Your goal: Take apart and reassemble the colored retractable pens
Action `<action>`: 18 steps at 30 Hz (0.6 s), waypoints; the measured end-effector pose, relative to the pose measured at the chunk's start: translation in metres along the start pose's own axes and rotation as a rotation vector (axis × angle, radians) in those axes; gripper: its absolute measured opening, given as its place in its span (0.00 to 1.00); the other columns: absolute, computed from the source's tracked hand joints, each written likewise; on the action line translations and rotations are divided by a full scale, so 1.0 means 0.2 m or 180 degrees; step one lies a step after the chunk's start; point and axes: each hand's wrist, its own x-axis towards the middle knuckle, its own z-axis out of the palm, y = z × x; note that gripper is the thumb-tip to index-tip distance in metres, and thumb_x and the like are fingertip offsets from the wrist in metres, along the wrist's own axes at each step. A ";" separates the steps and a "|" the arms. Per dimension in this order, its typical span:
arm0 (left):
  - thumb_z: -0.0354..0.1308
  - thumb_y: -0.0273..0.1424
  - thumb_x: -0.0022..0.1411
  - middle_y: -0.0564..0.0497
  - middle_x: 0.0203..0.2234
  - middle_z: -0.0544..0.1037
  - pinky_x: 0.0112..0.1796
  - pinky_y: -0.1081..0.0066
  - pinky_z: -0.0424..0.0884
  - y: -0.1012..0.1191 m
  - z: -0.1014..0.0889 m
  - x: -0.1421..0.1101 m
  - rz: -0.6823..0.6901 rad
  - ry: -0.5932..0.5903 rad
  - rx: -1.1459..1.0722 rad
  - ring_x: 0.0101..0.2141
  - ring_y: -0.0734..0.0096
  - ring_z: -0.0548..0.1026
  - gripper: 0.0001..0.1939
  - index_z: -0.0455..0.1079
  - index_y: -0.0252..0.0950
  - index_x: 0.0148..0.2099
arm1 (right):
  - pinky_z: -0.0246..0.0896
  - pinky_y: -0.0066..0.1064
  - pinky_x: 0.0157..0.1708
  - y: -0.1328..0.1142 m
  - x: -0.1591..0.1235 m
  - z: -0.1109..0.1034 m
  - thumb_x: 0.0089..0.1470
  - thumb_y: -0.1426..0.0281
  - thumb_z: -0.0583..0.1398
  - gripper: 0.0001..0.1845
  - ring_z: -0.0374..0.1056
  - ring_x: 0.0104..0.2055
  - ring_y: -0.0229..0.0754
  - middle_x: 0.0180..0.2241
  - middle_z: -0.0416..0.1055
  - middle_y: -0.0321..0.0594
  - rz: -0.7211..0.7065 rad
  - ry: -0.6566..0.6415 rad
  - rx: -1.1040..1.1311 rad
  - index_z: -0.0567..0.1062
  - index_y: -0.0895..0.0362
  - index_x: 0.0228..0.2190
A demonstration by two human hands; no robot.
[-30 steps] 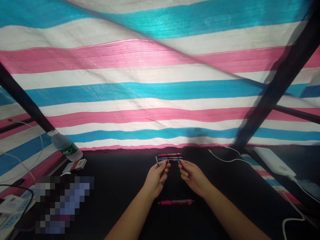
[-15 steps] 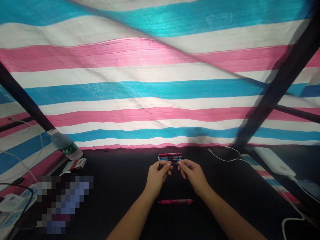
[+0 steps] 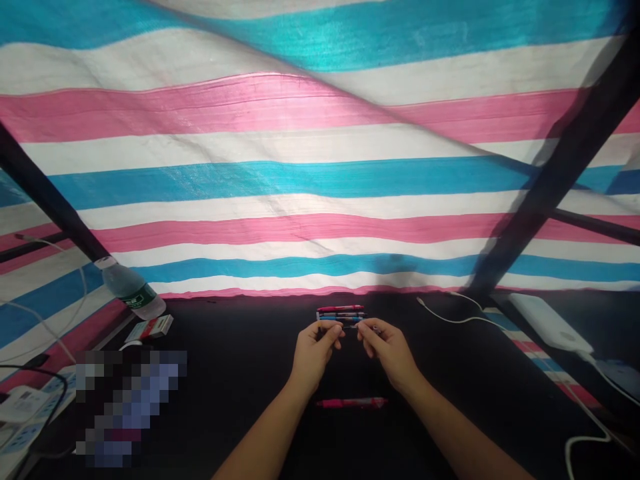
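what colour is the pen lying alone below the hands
The lone pen is bright pink along its barrel, best seen in the head view.

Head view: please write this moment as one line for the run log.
left hand: pinches thin item | right hand: pinches same item | nearby: three pens, pink pen

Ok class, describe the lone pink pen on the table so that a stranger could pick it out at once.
On the black tabletop below the striped tarpaulin, find the left hand and right hand meeting at the middle. Between the forearms lies a pink pen. Unlike the row of pens beyond the hands, it lies alone.
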 end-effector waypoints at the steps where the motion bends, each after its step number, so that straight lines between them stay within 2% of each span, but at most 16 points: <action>1: 0.71 0.46 0.56 0.55 0.19 0.73 0.18 0.77 0.46 0.00 0.00 0.00 0.0031 0.0011 0.0071 0.14 0.85 0.55 0.20 0.79 0.32 0.39 | 0.51 0.30 0.21 0.00 0.00 0.00 0.56 0.51 0.67 0.20 0.59 0.18 0.35 0.23 0.71 0.35 -0.0043 -0.0007 -0.0086 0.79 0.56 0.29; 4: 0.70 0.43 0.58 0.53 0.21 0.75 0.19 0.76 0.53 0.01 -0.01 0.00 0.0231 0.0039 0.0448 0.16 0.80 0.60 0.17 0.81 0.34 0.40 | 0.53 0.30 0.21 0.00 -0.01 -0.01 0.58 0.52 0.66 0.19 0.60 0.19 0.36 0.24 0.72 0.36 -0.0163 -0.0073 -0.0368 0.79 0.56 0.31; 7: 0.69 0.38 0.59 0.51 0.23 0.77 0.27 0.72 0.65 0.02 -0.01 -0.01 0.0516 -0.0001 0.0768 0.23 0.72 0.71 0.12 0.82 0.35 0.41 | 0.54 0.30 0.21 -0.01 -0.02 0.00 0.60 0.54 0.65 0.17 0.61 0.20 0.37 0.25 0.71 0.36 -0.0292 -0.0206 -0.0551 0.80 0.55 0.32; 11: 0.68 0.36 0.60 0.50 0.26 0.78 0.35 0.68 0.70 0.03 -0.02 -0.02 0.0732 -0.0133 0.0954 0.29 0.66 0.75 0.09 0.83 0.36 0.40 | 0.55 0.31 0.22 0.01 -0.03 0.00 0.60 0.54 0.65 0.16 0.61 0.21 0.37 0.24 0.70 0.35 -0.0344 -0.0295 -0.0559 0.81 0.54 0.32; 13: 0.67 0.37 0.61 0.49 0.26 0.78 0.35 0.69 0.70 0.02 -0.02 -0.01 0.0751 -0.0205 0.0971 0.30 0.66 0.75 0.10 0.82 0.36 0.40 | 0.56 0.31 0.24 0.02 -0.02 0.01 0.59 0.52 0.65 0.18 0.62 0.23 0.39 0.26 0.71 0.36 -0.0220 -0.0373 -0.0349 0.82 0.54 0.35; 15: 0.68 0.40 0.61 0.51 0.25 0.77 0.28 0.73 0.66 0.00 -0.02 -0.01 0.0568 -0.0197 0.0759 0.25 0.71 0.71 0.13 0.81 0.35 0.40 | 0.56 0.31 0.24 0.03 -0.01 0.02 0.59 0.48 0.64 0.22 0.65 0.27 0.42 0.29 0.72 0.39 -0.0014 -0.0374 0.0158 0.81 0.54 0.38; 18: 0.70 0.45 0.57 0.54 0.23 0.74 0.18 0.77 0.50 -0.01 -0.02 0.01 0.0139 -0.0083 0.0202 0.16 0.83 0.58 0.20 0.78 0.33 0.42 | 0.60 0.32 0.27 0.04 0.01 0.01 0.57 0.43 0.62 0.27 0.66 0.32 0.44 0.34 0.73 0.42 0.0187 -0.0091 0.0922 0.81 0.55 0.36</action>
